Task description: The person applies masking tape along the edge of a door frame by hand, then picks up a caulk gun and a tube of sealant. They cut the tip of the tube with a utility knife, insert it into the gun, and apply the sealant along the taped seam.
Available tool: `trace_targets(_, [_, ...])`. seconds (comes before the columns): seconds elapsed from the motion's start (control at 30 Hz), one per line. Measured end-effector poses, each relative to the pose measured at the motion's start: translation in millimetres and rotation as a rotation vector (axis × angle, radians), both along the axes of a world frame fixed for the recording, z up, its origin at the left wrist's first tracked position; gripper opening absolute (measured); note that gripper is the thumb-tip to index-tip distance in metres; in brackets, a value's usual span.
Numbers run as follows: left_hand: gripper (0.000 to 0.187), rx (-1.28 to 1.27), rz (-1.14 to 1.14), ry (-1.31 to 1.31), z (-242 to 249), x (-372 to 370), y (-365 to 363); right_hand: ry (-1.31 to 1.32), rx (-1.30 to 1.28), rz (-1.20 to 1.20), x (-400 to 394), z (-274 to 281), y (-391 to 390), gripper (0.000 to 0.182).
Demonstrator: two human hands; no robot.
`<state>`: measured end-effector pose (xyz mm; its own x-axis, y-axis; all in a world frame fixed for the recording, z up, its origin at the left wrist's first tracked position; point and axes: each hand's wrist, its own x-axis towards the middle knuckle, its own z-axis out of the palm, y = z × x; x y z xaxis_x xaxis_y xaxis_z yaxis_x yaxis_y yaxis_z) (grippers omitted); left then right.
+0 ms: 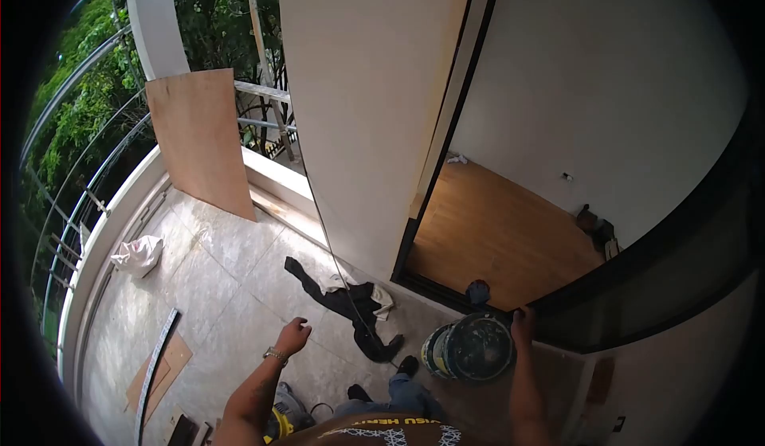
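Note:
My left hand [295, 336], a watch [276, 356] on its wrist, is held out over the grey floor with fingers loosely bent and nothing visible in it. Its nearest thing is a dark crumpled garment [351, 303] on the floor. My right hand [523, 328] is at the black frame [550, 341] of the glass sliding door, its fingers seemingly curled on the edge. Just left of it stands a lidded bucket [480, 346], its dark top smeared with pale marks. A small dark blue item [477, 291] sits behind the bucket, by the door track.
A plywood sheet [199, 139] leans by the balcony edge. A white sack [139, 256], a long level-like bar [158, 366] and board pieces [171, 358] lie left. A yellow-and-grey tool [285, 416] is near my legs. A thin cord [343, 275] hangs ahead. Inside is wood flooring [494, 223].

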<state>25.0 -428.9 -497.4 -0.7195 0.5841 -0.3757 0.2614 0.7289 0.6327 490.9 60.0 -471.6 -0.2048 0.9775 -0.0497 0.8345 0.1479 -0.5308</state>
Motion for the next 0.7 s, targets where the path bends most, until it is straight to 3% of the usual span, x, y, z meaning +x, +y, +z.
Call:
trace_targets(0.07, [0.044, 0.313, -0.081, 0.08, 19.8, -12.5, 102.2, 0.068, 0.474, 0.313, -61.2, 98.6, 48.1, 0.031])
trace_targets(0.13, [0.051, 0.424, -0.069, -0.02, 63.3, -11.5, 192.9, 0.053, 0.867, 0.556, -130.6, 221.1, 70.3, 0.039])
trace_targets(0.23, [0.061, 0.649, -0.052, 0.016, 113.3, 7.1, 286.1, -0.122, 1.101, 0.76, -220.5, 384.2, 48.8, 0.049])
trace_targets(0.33, [0.072, 0.756, -0.004, 0.129, 122.3, 13.7, 340.2, -0.353, 1.392, 0.818, -283.9, 482.0, 32.3, 0.054])
trace_targets(0.47, [0.078, 0.846, 0.085, 0.246, 125.4, 15.5, 377.3, -0.582, 1.647, 0.797, -336.6, 548.6, 44.4, 0.059])
trace_targets(0.7, [0.067, 0.9, 0.034, 0.197, 133.2, 6.6, 388.7, -0.795, 1.651, 0.764, -370.5, 566.5, 56.6, 0.068])
